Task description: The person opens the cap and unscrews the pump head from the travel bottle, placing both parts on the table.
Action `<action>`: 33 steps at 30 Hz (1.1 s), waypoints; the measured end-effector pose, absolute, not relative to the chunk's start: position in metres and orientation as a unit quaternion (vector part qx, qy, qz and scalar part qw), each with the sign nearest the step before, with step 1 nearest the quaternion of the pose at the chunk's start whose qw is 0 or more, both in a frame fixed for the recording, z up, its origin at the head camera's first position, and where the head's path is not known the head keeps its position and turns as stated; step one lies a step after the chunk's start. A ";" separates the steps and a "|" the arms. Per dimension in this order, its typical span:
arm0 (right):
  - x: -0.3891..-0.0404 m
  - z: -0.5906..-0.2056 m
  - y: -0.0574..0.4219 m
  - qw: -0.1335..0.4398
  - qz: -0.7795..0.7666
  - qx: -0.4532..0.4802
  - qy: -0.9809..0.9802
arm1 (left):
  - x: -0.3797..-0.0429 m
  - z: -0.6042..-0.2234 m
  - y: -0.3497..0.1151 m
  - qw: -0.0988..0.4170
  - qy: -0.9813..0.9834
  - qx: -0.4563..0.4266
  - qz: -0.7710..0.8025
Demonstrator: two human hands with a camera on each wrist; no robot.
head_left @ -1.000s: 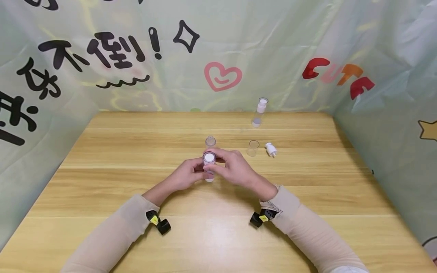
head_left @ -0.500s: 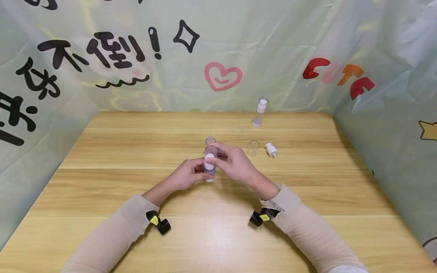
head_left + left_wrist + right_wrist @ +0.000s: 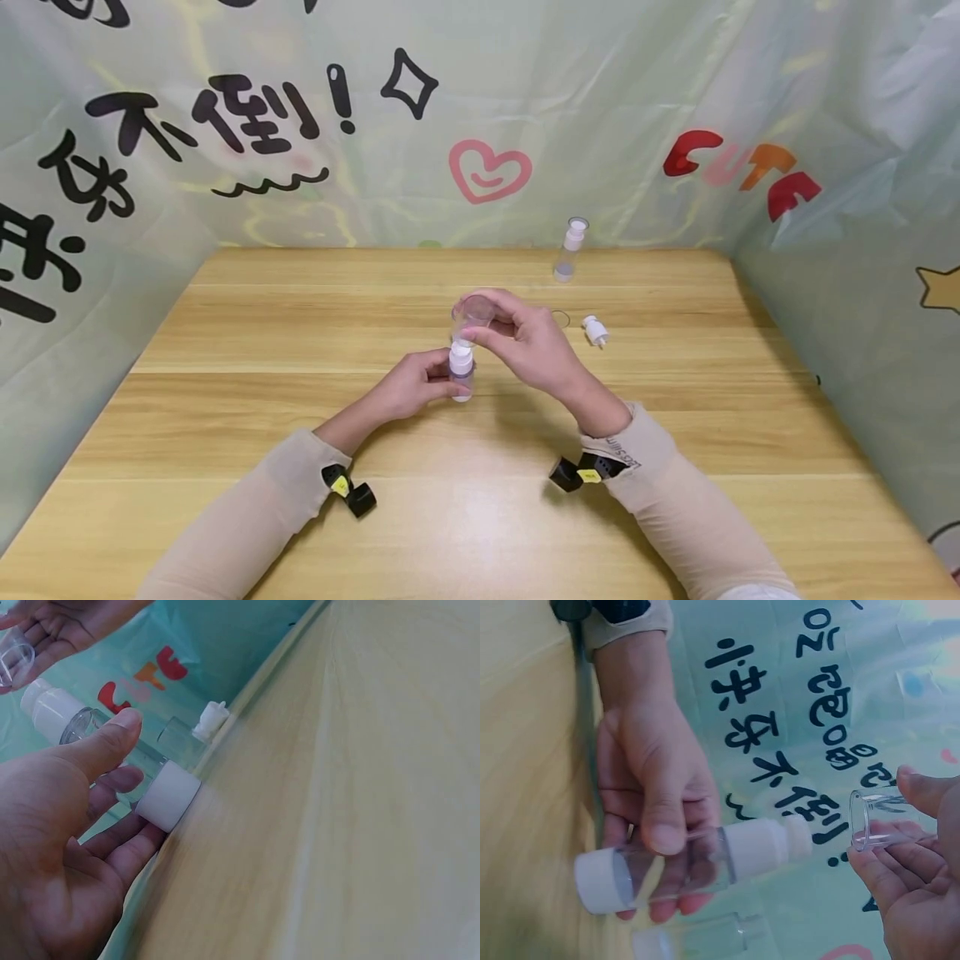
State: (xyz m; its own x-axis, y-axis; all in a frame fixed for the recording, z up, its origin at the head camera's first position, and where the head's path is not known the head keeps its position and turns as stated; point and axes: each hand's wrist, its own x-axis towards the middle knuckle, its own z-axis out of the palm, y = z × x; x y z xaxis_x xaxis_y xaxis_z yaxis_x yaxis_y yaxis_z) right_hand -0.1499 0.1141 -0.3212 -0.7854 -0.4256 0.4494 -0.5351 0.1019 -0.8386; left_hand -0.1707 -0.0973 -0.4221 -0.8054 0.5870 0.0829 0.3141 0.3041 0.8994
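Observation:
My left hand [image 3: 407, 387] grips a small clear pump bottle [image 3: 462, 382] by its body, with the thumb on the near side. The bottle stands upright on the table; its white base [image 3: 169, 796] and white pump top [image 3: 761, 846] show in the wrist views. Just above the pump, my right hand [image 3: 531, 343] holds a clear cap [image 3: 477, 310] between thumb and fingers, tilted and apart from the bottle. Another clear bottle [image 3: 697, 939] with a white base stands behind and is mostly hidden in the head view.
A white pump head [image 3: 596, 331] lies on the wooden table [image 3: 300, 333] to the right. Beside it a clear cap [image 3: 178, 739] stands, partly behind my right hand in the head view. A capped pump bottle [image 3: 570, 250] stands near the back edge, before a printed curtain [image 3: 600, 125].
My right hand has lifted the clear cap off the bottle's pump top, moving up and slightly right, and the white pump is now bare. The left hand has stayed on the bottle.

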 end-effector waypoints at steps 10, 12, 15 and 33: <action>-0.153 -0.313 0.131 0.072 0.588 0.295 -0.750 | -0.169 -0.422 -0.099 0.129 0.798 0.281 0.517; -0.152 -0.313 0.133 0.073 0.585 0.293 -0.752 | -0.169 -0.422 -0.098 0.128 0.799 0.280 0.517; -0.151 -0.314 0.137 0.074 0.582 0.296 -0.754 | -0.170 -0.423 -0.098 0.130 0.797 0.278 0.520; -0.149 -0.325 0.166 0.070 0.550 0.270 -0.787 | -0.170 -0.423 -0.098 0.128 0.800 0.274 0.518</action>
State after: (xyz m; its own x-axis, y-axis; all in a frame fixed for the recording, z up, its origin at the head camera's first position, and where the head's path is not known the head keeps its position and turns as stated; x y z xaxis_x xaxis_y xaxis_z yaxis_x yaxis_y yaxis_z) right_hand -0.1487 0.1661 -0.3255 -0.8440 -0.3482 0.4080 -0.5027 0.2479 -0.8282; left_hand -0.1701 -0.0984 -0.4230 -0.8173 0.5708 0.0784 0.3056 0.3140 0.8989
